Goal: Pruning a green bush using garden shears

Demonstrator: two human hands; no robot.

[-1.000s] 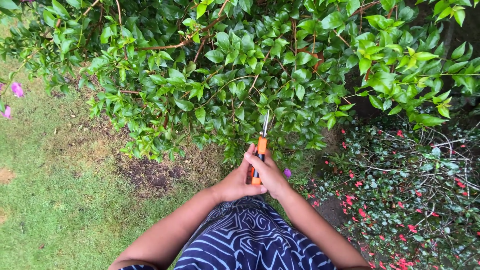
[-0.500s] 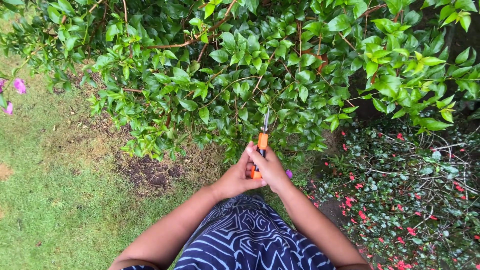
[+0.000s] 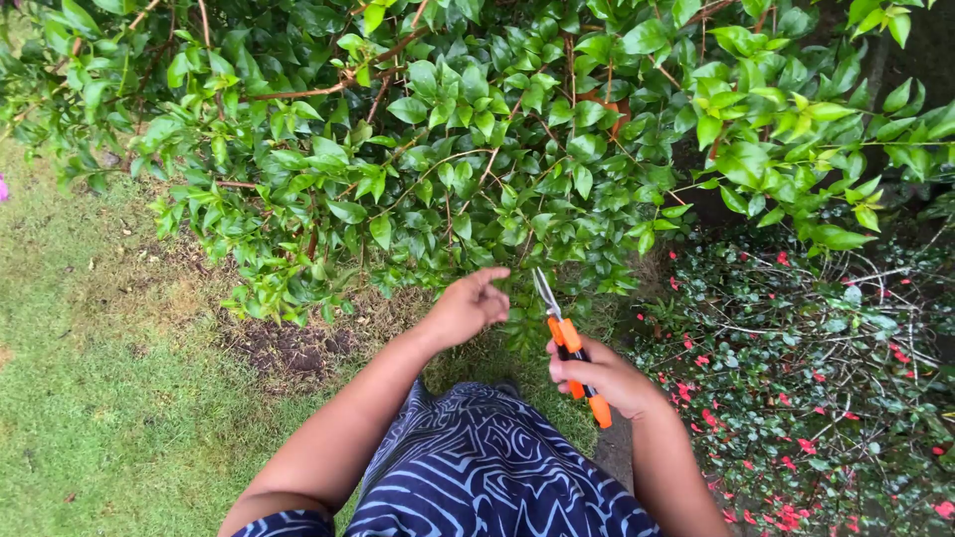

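The right hand (image 3: 602, 378), in the lower centre-right of the frame, is wrapped firmly around the orange handles of a pair of pruning shears (image 3: 569, 343). The fingers curl over the upper handle, and the tail of one handle sticks out below the fist. The short metal blades point up and to the left, toward the lower edge of the foliage; whether they are parted or together is too small to tell.

The left hand (image 3: 468, 306), just left of the blades and apart from them, holds nothing. Its fingers are loosely curled and half open, with the fingertips at the lowest leaves of the green shrub (image 3: 477, 139), which fills the upper half of the frame.

Below the hands, at bottom centre, lies dark blue cloth with a pale line pattern (image 3: 487, 467). To the left spreads grass (image 3: 90, 398) with a bare soil patch (image 3: 288, 343) under the shrub. At lower right sits a low plant with small red flowers (image 3: 816, 378).
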